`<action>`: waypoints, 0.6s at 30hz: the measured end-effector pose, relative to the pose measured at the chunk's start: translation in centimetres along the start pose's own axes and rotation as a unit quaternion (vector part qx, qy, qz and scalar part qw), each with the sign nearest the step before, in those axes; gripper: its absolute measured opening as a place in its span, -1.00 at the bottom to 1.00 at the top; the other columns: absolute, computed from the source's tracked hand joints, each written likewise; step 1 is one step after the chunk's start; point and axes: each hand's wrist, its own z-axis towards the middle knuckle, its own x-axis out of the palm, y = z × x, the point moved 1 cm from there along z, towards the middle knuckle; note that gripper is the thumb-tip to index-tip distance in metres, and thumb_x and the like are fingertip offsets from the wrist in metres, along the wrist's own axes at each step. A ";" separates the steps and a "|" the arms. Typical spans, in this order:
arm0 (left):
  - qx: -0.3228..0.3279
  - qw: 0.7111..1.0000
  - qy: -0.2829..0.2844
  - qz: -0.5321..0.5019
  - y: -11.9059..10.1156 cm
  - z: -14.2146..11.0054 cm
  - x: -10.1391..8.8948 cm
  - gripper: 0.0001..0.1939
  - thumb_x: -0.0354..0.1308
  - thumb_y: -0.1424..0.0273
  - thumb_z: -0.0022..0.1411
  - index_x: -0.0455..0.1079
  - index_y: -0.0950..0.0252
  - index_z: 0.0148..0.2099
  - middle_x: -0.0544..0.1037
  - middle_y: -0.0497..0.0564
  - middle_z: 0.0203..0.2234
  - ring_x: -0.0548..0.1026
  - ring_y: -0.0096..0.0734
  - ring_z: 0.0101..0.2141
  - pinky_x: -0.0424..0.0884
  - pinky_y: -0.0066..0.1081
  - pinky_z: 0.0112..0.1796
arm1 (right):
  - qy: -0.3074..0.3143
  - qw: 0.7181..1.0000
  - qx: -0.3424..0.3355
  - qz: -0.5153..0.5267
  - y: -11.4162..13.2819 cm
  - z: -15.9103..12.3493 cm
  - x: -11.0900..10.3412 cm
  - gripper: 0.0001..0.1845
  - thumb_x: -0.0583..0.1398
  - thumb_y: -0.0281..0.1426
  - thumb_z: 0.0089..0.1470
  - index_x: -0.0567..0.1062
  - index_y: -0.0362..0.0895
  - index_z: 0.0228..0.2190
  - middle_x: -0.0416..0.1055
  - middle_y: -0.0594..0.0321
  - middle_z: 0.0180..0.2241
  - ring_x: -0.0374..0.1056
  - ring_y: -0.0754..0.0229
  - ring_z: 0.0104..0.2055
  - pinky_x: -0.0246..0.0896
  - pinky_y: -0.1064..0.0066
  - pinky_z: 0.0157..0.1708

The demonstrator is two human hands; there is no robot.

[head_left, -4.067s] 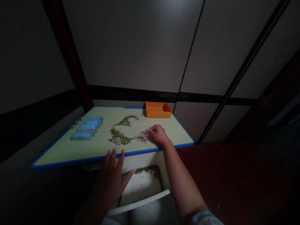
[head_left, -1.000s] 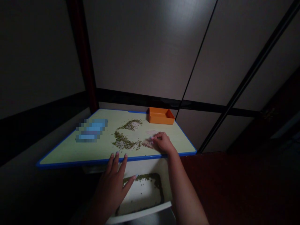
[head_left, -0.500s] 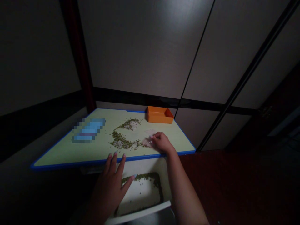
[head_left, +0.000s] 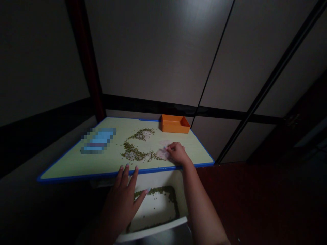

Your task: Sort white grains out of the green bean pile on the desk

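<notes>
Small green beans point(head_left: 135, 149) lie scattered in a curved heap on a pale tabletop with a blue rim point(head_left: 84, 176). My right hand point(head_left: 177, 153) rests on the table right of the heap, fingers curled on a thin clear piece of plastic point(head_left: 162, 152) that touches the beans. My left hand point(head_left: 122, 197) lies below the table's front edge with fingers spread, over the left side of a white tray point(head_left: 158, 207). That tray sits under the edge and holds more green beans along its far side.
An orange box point(head_left: 175, 124) stands at the table's back edge. A blurred blue object point(head_left: 98, 140) lies on the left part of the table. Grey wall panels rise behind. Dark red floor spreads to the right.
My right hand has shifted only slightly beside the bean heap, still on the plastic piece. The left hand stays by the tray. The view has wobbled a little.
</notes>
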 end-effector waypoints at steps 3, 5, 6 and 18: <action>0.004 1.000 -0.001 0.005 0.0 0.0 -0.1 -0.27 0.05 0.06 0.19 0.19 0.34 0.31 0.21 0.36 0.29 0.07 0.19 0.33 0.32 0.05 0.13 | -0.025 1.000 0.007 0.008 -0.1 0.1 -0.3 -0.70 0.18 -0.29 0.20 0.57 -0.14 -0.50 0.52 0.14 -0.26 0.29 0.10 -0.08 0.03 0.29 -0.09; 0.003 1.000 0.001 0.006 0.0 0.0 -0.1 -0.28 0.04 0.07 0.19 0.19 0.33 0.31 0.22 0.35 0.29 0.06 0.19 0.33 0.33 0.04 0.13 | -0.052 0.998 0.042 -0.012 -0.3 0.1 -0.5 -0.70 0.17 -0.28 0.22 0.58 -0.14 -0.45 0.52 0.10 -0.24 0.28 0.05 -0.05 0.02 0.25 -0.08; 0.003 1.000 0.001 0.005 0.0 0.0 -0.1 -0.28 0.04 0.07 0.20 0.19 0.34 0.31 0.22 0.35 0.29 0.06 0.18 0.33 0.33 0.04 0.13 | -0.058 0.996 0.057 -0.024 -0.4 0.1 -0.6 -0.71 0.16 -0.27 0.22 0.59 -0.14 -0.43 0.53 0.07 -0.22 0.28 0.03 -0.04 0.01 0.23 -0.07; -0.004 1.000 -0.016 -0.020 0.3 -0.1 0.6 -0.28 0.05 0.05 0.18 0.21 0.30 0.30 0.20 0.31 0.31 0.04 0.15 0.34 0.30 0.07 0.15 | 0.040 0.998 -0.043 0.018 0.3 0.1 0.2 -0.69 0.19 -0.36 0.19 0.52 -0.15 -0.56 0.51 0.16 -0.27 0.26 0.11 -0.09 -0.01 0.26 -0.07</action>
